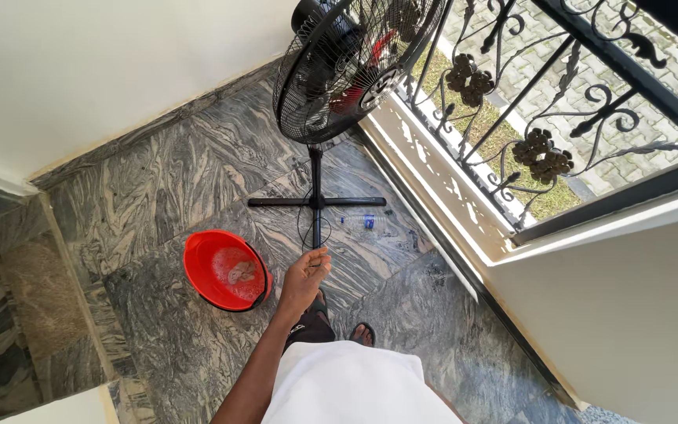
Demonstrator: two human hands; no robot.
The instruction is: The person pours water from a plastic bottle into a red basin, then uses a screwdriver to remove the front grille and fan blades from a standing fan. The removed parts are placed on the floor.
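My left hand [304, 276] reaches forward over the floor with its fingers loosely curled and nothing in them. It hovers just above the near leg of the black standing fan's cross base [316, 202]. The fan's round wire cage [347, 63], with a red blade inside, stands tall at the top centre. Left of the hand sits a red bucket [198, 267] holding soapy water and a sunken cloth [238, 272]. My right hand is out of view.
A clear plastic bottle [361, 222] lies by the fan base. The floor is grey veined marble [158, 173]. A white ledge [441, 188] and an ornate black iron railing [543, 149] run along the right; a white wall [80, 71] is at the left. My sandalled feet [361, 334] are below.
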